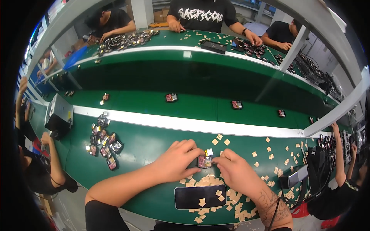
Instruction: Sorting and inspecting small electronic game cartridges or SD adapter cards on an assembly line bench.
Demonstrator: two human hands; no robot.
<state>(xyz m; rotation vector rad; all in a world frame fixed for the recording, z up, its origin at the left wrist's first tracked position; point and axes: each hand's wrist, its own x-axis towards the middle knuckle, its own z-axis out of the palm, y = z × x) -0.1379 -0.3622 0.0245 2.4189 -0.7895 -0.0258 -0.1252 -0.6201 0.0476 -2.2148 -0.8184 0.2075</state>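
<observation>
Between our hands, just above the desk [146, 140], sits the small open device [205, 162]. Our left hand [180, 158] holds its left side, thumb and forefinger slightly parted; our right hand [234, 168] has its fingertips drawn together at the right edge, though what they pinch we cannot tell. We would do best to keep the left steady, work lightly and avoid bending the yellow-and-white piece [209, 152]. Our forearms angle inward, around the phone [189, 198] and loose beige squares [208, 180].

A head-worn fisheye looked down and ahead.
The green table [135, 144] lay close, low in the frame; the farther bench [169, 41] crossed the top.
</observation>
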